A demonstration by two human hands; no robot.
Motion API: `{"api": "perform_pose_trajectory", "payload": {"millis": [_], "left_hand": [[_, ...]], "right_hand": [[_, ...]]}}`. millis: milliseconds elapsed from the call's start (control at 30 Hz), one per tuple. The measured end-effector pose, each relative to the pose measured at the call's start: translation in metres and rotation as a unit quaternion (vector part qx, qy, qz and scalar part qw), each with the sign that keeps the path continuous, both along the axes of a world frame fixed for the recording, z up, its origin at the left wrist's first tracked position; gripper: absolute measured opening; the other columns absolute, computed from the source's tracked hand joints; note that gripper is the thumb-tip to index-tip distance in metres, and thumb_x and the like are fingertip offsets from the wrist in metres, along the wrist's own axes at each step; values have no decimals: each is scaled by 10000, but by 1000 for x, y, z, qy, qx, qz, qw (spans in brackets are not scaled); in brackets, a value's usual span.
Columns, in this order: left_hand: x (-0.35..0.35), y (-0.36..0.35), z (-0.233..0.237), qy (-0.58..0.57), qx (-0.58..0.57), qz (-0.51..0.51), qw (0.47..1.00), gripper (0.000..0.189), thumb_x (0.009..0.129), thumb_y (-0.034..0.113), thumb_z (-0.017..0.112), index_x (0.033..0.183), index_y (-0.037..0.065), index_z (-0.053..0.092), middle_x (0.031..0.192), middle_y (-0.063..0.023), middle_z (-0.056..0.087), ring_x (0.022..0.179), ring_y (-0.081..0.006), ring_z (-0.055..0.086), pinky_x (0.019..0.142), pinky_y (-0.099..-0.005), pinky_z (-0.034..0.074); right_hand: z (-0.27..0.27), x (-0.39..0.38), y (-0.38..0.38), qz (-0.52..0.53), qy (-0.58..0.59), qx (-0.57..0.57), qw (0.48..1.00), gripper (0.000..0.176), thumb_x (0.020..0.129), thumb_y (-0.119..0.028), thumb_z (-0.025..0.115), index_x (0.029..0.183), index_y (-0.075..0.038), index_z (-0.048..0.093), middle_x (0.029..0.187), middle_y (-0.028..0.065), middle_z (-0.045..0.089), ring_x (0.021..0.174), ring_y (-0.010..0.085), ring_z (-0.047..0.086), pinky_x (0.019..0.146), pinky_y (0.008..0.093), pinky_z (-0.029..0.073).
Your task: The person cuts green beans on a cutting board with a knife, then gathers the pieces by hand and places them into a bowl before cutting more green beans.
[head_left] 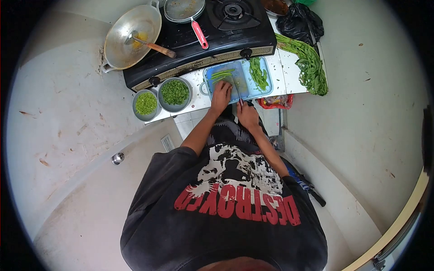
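Observation:
My right hand (247,116) is wrapped around the handle of a knife (237,88), whose blade points away from me over the blue cutting board (244,94). Curled fingers of my left hand (221,95) press down on the board to the left of the blade, gripping green stems that they partly cover. More long green stems (222,74) lie just beyond those fingertips. On the board's right side rests a pile of cut leafy greens (258,73).
Left of the board stand a bowl of chopped dark greens (175,92) and a bowl of chopped pale green pieces (146,104). Behind is a gas stove (194,58) with a wok (118,38) and a red-handled pan (184,10). Leafy greens (312,74) and a black bag (299,22) sit right.

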State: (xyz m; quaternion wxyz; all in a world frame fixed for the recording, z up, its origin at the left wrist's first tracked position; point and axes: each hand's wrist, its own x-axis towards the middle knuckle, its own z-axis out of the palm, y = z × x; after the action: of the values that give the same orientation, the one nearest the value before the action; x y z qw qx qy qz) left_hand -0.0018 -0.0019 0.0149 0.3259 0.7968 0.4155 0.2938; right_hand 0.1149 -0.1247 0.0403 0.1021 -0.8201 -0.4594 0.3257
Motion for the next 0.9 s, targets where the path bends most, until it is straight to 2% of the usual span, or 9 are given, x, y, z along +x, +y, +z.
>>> {"api": "perform_pose_trajectory", "payload": {"millis": [133, 333, 433, 533, 900], "left_hand": [[-2, -1, 2, 19, 15, -18, 1000, 108, 913, 6, 625, 1020, -10, 628, 1046, -196, 588, 1006, -426, 569, 880, -499, 481], [-2, 2, -4, -8, -18, -12, 1000, 112, 897, -5, 622, 1008, -15, 637, 1032, -210, 586, 1013, -430, 569, 887, -500, 479], [1, -1, -5, -11, -19, 6, 1000, 119, 894, -2, 629, 1011, -7, 650, 1030, -206, 594, 1002, -420, 567, 891, -491, 474], [5, -4, -5, 26, 33, 44, 998, 110, 888, -2, 640, 995, 4, 665, 1023, -192, 605, 982, -405, 564, 891, -481, 469], [4, 0, 2, 30, 15, 31, 999, 87, 881, -6, 652, 960, 15, 680, 973, -173, 608, 971, -393, 565, 876, -474, 470]], "right_hand": [[-2, -4, -7, -8, -14, 56, 998, 484, 1051, -420, 469, 964, 27, 634, 759, 315, 679, 712, 501, 683, 662, 593, 553], [0, -10, -18, 26, -23, 65, 997, 460, 1056, -415, 465, 1004, 21, 605, 731, 299, 675, 697, 501, 680, 646, 600, 551], [0, -10, -22, 26, -18, 63, 998, 465, 1056, -424, 463, 993, 16, 599, 727, 296, 673, 691, 503, 677, 647, 602, 550], [-2, -10, -24, 24, -28, 64, 997, 465, 1056, -426, 464, 991, 13, 602, 739, 298, 677, 705, 502, 680, 659, 599, 554], [-7, -7, -3, 30, -24, 66, 997, 461, 1041, -419, 484, 975, 14, 627, 765, 290, 687, 737, 495, 690, 695, 601, 559]]}}
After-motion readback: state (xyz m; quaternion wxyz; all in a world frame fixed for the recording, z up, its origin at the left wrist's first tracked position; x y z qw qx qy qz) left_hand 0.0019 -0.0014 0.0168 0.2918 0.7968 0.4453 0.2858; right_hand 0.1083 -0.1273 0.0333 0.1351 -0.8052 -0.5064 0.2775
